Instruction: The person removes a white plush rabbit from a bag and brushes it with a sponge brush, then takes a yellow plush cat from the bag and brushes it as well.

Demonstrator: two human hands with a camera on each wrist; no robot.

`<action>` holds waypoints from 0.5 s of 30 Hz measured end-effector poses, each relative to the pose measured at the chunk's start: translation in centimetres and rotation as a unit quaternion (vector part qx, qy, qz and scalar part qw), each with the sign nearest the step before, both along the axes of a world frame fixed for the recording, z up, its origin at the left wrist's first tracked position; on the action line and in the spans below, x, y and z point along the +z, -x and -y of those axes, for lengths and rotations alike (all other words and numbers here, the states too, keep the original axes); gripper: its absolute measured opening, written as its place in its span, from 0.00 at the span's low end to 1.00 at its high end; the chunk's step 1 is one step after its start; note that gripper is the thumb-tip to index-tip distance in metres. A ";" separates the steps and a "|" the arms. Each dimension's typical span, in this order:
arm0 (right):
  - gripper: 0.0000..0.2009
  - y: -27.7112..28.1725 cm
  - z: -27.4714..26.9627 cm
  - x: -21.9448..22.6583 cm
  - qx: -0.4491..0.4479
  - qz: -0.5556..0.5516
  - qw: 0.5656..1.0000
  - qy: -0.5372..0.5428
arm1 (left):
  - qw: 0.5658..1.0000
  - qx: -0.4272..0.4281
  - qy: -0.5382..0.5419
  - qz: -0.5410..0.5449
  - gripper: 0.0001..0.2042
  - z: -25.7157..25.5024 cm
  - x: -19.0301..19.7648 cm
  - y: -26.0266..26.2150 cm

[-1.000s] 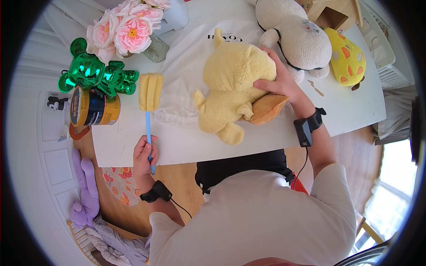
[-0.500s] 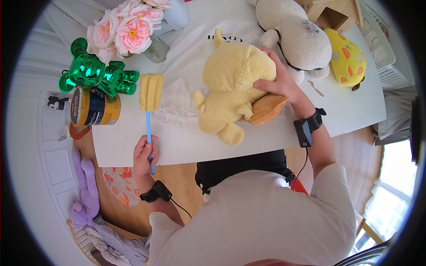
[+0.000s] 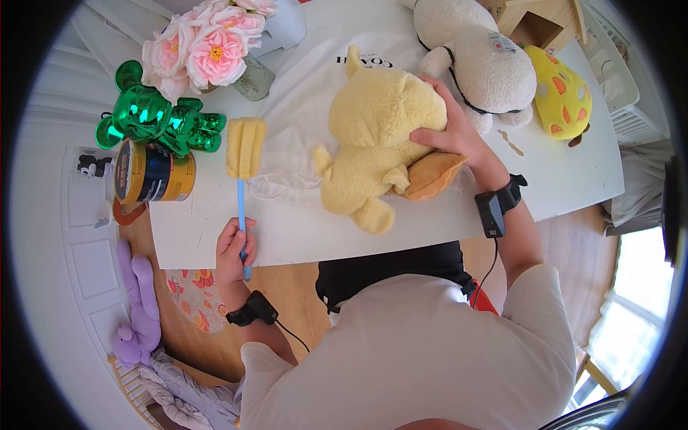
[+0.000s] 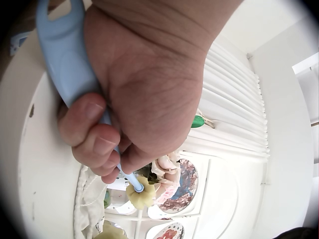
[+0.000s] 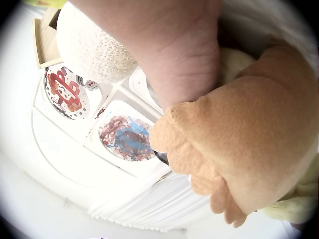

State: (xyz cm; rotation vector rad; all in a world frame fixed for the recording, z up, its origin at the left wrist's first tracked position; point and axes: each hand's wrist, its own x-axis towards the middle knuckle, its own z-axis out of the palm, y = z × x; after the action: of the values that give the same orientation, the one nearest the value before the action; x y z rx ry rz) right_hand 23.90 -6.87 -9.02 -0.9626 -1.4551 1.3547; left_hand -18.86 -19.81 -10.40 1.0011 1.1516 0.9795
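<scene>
My left hand [image 3: 233,251] holds the light blue handle [image 3: 241,208] of a sponge brush near the table's front edge, fingers curled round it. The brush's ribbed yellow head [image 3: 246,147] points away from me, over the table. In the left wrist view the handle [image 4: 70,69] runs through the fingers to the yellow head [image 4: 141,195]. My right hand [image 3: 448,122] grips the right side of a pale yellow plush toy [image 3: 380,115], thumb on the near side. The toy's orange scalloped flap [image 3: 433,177] hangs below that hand and fills much of the right wrist view.
Left on the table are a shiny green bear figure [image 3: 154,115], a yellow-and-black tub [image 3: 161,173] and pink flowers [image 3: 213,54] in a glass vase. A white cloth bag [image 3: 301,107] lies behind the plush toy. A white plush [image 3: 494,72] and a yellow spotted plush [image 3: 562,97] sit at right.
The brush head has turned slightly and shifted a little to the right, with the left hand almost in place. The right hand and plush toy have not visibly moved.
</scene>
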 end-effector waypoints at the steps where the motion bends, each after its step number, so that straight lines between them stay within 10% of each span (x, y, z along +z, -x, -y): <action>1: 0.39 0.0 0.0 0.0 0.000 -0.001 1.000 0.000 | 1.000 0.000 0.000 0.002 0.12 0.0 0.0 0.0; 15: 0.39 -0.1 -0.1 -0.1 -0.002 0.007 1.000 -0.006 | 1.000 -0.013 -0.007 0.005 0.13 0.2 -0.3 0.4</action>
State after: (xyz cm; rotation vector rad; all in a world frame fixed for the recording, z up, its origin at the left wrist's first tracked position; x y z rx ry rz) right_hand 23.96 -6.78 -9.08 -0.9694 -1.4695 1.3368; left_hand -19.28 -19.98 -10.74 1.0190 1.1214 0.9727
